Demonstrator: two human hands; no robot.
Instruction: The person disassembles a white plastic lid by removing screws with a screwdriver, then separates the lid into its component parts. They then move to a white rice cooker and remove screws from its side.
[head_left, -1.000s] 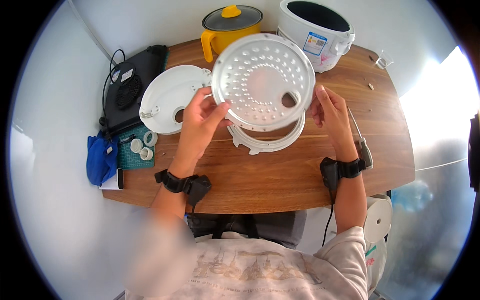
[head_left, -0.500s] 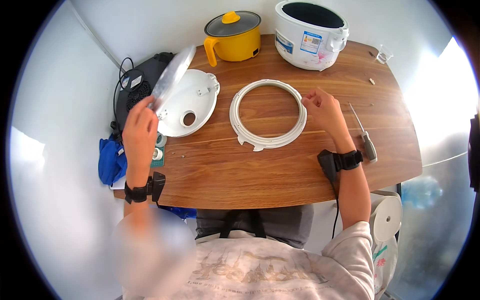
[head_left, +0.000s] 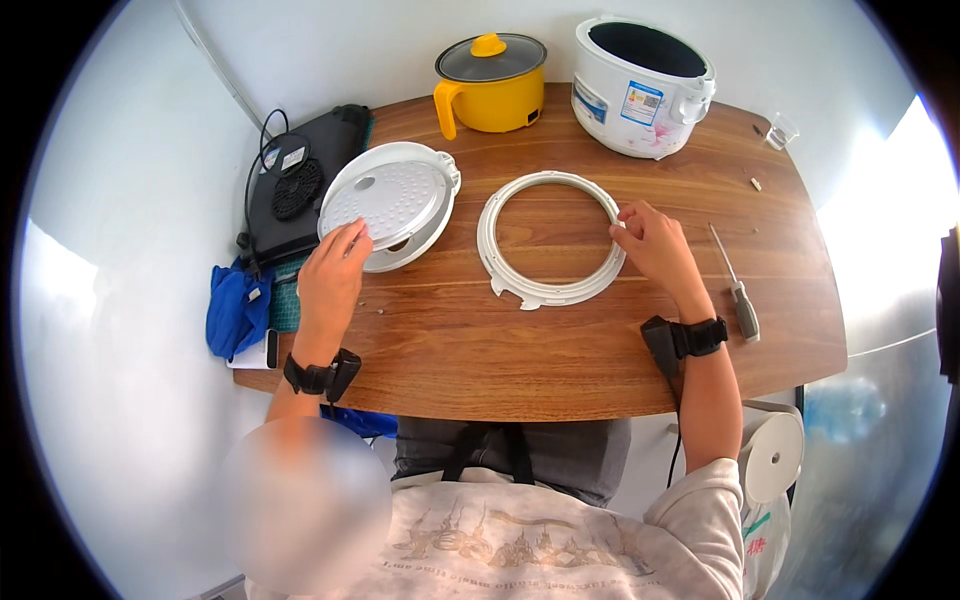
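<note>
A round, pale metal inner lid plate point(head_left: 408, 200) with a dimpled face lies over the white outer lid point(head_left: 432, 240) of a rice cooker, at the left of the table. My left hand point(head_left: 336, 272) is closed on the plate's near-left edge, thumb side toward the middle. Part of the outer lid shows beneath it, including a dark hole. In the middle lies a white plastic ring point(head_left: 512, 288), flat on the wood, with small broken-looking tabs on its near edge. At its right rim, my right hand point(head_left: 658, 248) has thumb and forefinger pinched on the edge.
A yellow pot point(head_left: 500, 100) with a glass lid and the white rice cooker body point(head_left: 625, 105) stand at the back. To the right are a screwdriver point(head_left: 738, 290) and a small clear cup point(head_left: 781, 132). Black bag point(head_left: 325, 160), blue cloth point(head_left: 238, 310) and green mat point(head_left: 286, 302) line the left.
The metal plate, held up and tilted before, has come down onto the white outer lid with my left hand. My right hand stays at the ring. The view has shifted slightly.
</note>
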